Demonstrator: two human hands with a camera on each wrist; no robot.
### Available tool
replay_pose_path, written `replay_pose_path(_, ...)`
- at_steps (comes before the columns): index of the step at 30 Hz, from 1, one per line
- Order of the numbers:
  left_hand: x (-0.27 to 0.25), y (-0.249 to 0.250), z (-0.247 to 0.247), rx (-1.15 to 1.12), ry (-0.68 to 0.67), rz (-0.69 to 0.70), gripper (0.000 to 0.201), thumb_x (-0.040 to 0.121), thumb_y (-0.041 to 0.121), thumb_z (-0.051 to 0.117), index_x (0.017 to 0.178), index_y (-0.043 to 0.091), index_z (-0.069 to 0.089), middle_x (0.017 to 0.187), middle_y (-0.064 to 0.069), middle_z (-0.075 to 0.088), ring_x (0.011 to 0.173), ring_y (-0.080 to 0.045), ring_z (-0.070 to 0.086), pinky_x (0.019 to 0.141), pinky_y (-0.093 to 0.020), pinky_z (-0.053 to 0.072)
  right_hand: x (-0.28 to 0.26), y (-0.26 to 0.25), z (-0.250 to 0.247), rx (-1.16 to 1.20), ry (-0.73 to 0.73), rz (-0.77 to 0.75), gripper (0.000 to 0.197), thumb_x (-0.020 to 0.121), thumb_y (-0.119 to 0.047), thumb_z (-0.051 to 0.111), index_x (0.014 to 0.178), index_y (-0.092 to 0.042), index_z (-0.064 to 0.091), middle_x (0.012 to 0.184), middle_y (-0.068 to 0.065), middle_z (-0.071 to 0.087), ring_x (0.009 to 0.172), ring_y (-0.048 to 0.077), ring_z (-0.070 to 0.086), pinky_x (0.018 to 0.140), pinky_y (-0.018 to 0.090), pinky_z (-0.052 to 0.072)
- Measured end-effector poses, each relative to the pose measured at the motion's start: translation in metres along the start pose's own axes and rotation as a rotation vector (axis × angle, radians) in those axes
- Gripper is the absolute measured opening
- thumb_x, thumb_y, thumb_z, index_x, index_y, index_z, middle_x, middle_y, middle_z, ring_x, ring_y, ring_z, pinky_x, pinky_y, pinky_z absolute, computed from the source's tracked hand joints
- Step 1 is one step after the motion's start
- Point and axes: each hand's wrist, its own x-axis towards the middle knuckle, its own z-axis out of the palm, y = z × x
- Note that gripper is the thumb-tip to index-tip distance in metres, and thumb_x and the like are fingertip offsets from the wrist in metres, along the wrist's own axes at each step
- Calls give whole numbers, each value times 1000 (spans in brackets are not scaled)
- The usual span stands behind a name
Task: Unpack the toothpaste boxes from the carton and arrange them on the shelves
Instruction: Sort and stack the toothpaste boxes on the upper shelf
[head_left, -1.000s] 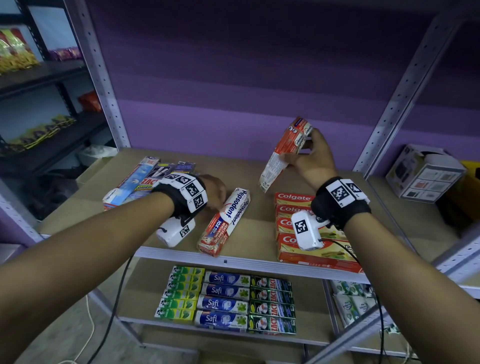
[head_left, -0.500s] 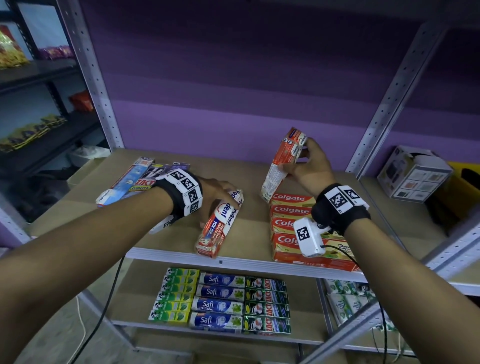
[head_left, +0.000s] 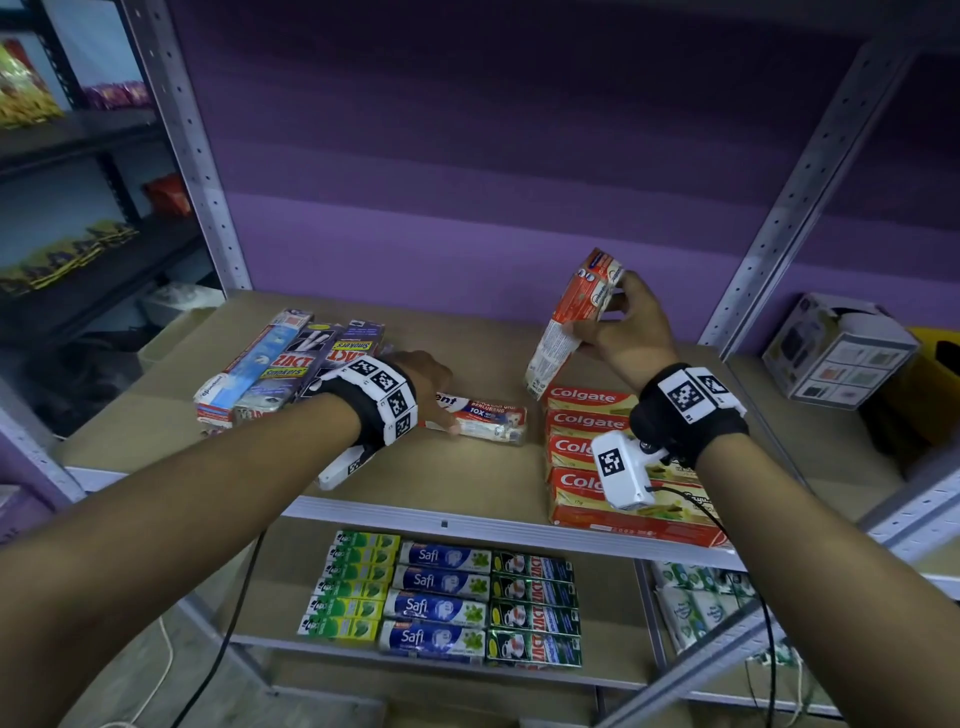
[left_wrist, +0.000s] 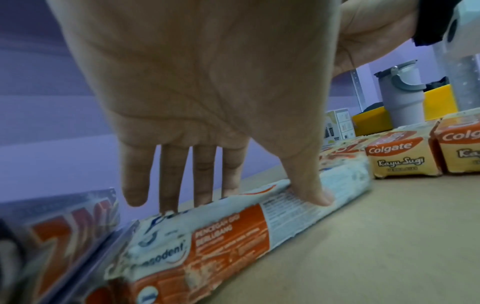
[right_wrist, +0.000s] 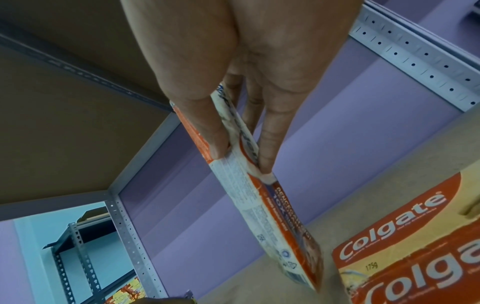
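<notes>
A white and red Pepsodent box (head_left: 488, 415) (left_wrist: 233, 230) lies crosswise on the upper shelf (head_left: 519, 483). My left hand (head_left: 431, 374) (left_wrist: 207, 102) holds it across its width, thumb on the near side, fingers over the far edge. My right hand (head_left: 623, 332) (right_wrist: 233, 102) pinches a second Pepsodent box (head_left: 566, 322) (right_wrist: 272, 216) between thumb and fingers. That box stands tilted, its lower end close to the shelf behind the row of Colgate boxes (head_left: 592, 421) (left_wrist: 400, 156) (right_wrist: 405, 236). The carton is not in view.
Zact boxes (head_left: 291, 364) (left_wrist: 64, 236) and a blue box lie at the shelf's left. The lower shelf holds rows of green, Safi (head_left: 441, 603) and dark boxes. A white printed box (head_left: 836, 353) sits on the right-hand shelf. Metal uprights (head_left: 779, 218) flank the bay.
My left hand has turned the lying Pepsodent box from pointing at the front edge to lying parallel to it. My right hand has kept its tilted box almost in place.
</notes>
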Motion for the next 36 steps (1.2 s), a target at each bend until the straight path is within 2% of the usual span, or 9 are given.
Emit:
replay_pose_path(5,1,9,-6,-26,-16,42,60,79,60,70,121,19,58,121,-6,56,107,-26,58,88,-34,49,2,4,0,0,15,7,53,74,-4,82,117,-17,53,117,1,61,103,24,64,81,51,59)
replay_pose_path(9,4,14,-7,-91,21,33,48,77,58,72,104,21,59,110,-1,60,97,-23,60,80,-31,49,3,6,0,2,16,4,54,73,-5,83,116,-19,53,115,-1,61,105,24,64,83,52,58)
replay_pose_path(15,8,29,-4,-131,62,44,46,78,58,71,110,26,61,100,5,54,90,-20,57,78,-32,48,5,8,-3,-11,17,-8,55,72,-5,83,115,-20,53,115,-1,61,105,24,64,82,52,58)
replay_pose_path(21,2,28,-4,-158,99,58,49,80,50,73,121,29,58,119,1,55,107,-23,57,88,-36,50,8,6,3,-71,12,-58,59,72,-6,83,116,-26,48,109,-6,61,98,13,62,85,49,58)
replay_pose_path(24,-7,17,-6,-139,105,30,49,80,41,75,124,27,57,122,-1,55,109,-24,57,89,-34,49,12,3,13,-86,-13,-92,59,75,-6,82,117,-23,45,110,-3,63,95,9,63,82,40,58)
replay_pose_path(28,-24,-4,-13,-107,104,24,39,82,23,73,119,27,62,123,-1,58,108,-23,58,92,-37,51,16,0,34,-203,-84,-204,55,76,-5,80,116,-21,46,99,-13,60,82,-10,57,66,10,46)
replay_pose_path(30,-31,-13,-16,-90,89,2,39,82,21,74,119,25,63,125,-1,56,111,-24,57,94,-37,50,18,0,49,-233,-134,-244,54,76,-1,78,114,-23,46,97,-13,61,81,-8,59,69,14,49)
replay_pose_path(34,-44,-27,-14,-34,130,-62,30,84,25,71,114,23,65,125,-1,57,109,-24,59,94,-37,51,19,1,77,-364,-266,-298,54,77,-3,75,119,-25,49,110,-5,64,92,12,65,87,37,57)
replay_pose_path(36,-49,-32,-11,-6,159,-77,26,86,30,69,111,23,67,125,-1,60,110,-23,59,96,-38,50,20,0,88,-459,-323,-329,55,78,-7,74,124,-26,49,118,-3,64,102,17,63,93,38,54)
